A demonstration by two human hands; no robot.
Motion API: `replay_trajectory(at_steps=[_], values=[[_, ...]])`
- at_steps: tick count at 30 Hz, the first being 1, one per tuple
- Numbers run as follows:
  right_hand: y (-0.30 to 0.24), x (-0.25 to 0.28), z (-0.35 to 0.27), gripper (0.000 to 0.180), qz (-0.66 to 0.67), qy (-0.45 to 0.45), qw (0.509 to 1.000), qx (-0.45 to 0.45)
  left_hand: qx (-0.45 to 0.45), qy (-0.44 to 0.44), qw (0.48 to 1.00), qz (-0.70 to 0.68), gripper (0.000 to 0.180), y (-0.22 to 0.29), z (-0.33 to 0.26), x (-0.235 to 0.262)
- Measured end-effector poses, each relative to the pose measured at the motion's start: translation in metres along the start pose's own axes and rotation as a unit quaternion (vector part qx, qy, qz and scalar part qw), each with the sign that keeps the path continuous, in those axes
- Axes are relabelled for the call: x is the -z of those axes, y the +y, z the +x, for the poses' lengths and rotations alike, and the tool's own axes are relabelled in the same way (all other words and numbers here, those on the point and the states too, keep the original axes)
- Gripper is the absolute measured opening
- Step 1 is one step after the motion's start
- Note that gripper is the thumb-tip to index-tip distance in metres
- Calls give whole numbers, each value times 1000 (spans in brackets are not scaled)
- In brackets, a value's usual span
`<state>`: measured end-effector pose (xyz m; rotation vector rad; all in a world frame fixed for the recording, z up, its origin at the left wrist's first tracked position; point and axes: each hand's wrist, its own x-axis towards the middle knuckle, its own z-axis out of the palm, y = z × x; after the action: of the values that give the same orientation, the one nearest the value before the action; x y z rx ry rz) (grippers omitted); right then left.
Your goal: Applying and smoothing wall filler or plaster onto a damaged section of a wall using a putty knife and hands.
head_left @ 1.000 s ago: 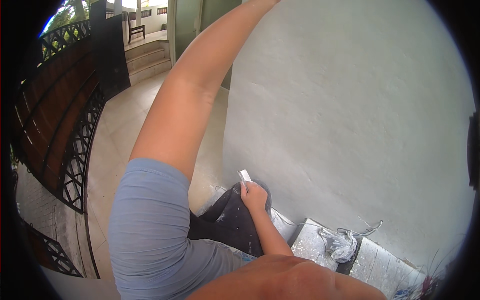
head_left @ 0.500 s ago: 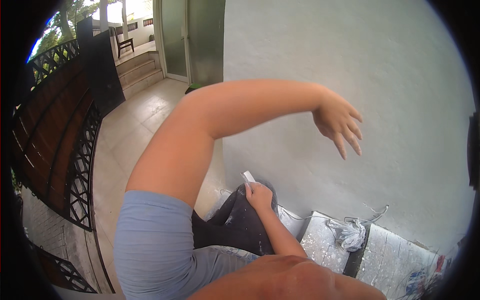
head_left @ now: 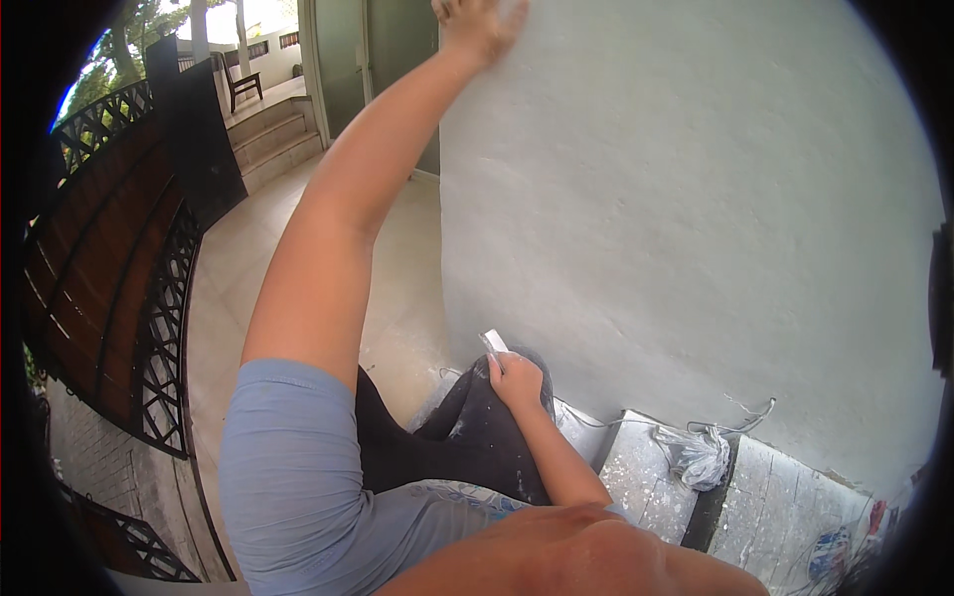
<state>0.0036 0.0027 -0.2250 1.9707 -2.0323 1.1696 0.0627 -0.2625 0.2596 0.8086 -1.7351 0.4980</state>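
Note:
My left hand (head_left: 479, 28) is raised at the top edge of the view, by the left edge of the grey-white wall (head_left: 676, 199). Its fingers are spread and partly cut off by the frame, with nothing seen in them; whether they touch the wall I cannot tell. Low down, my right hand (head_left: 519, 381) rests by my knee in dark, white-spotted trousers (head_left: 487, 437). Its fingers are closed round a small flat tool with a white end (head_left: 494, 341), which points up toward the wall. The palm hides the rest of that tool.
Paint-spattered boards (head_left: 651, 472) run along the wall's foot at the lower right, with a crumpled clear plastic bag (head_left: 702, 459) and a cord on them. A brown and black metal gate (head_left: 109, 288) stands at the left. Behind are steps (head_left: 273, 144) and a chair (head_left: 241, 87).
My left arm has straightened and swung up and left, carrying the hand from mid-wall to the top edge. The right hand and its tool have stayed nearly in place.

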Motion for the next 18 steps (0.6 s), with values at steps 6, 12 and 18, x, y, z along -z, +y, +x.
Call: replay_trajectory(at_steps=[6,12,18], values=[[-1,0,0,34,-6,-2,1000,4,-311,20,950,-5,70,57,-92,1],[-4,1,-1,33,-15,-8,1000,-7,-835,-162,509,-132,75,70,-156,30],[-4,1,-3,30,-2,8,1000,5,-498,141,844,-140,49,16,-104,21]])
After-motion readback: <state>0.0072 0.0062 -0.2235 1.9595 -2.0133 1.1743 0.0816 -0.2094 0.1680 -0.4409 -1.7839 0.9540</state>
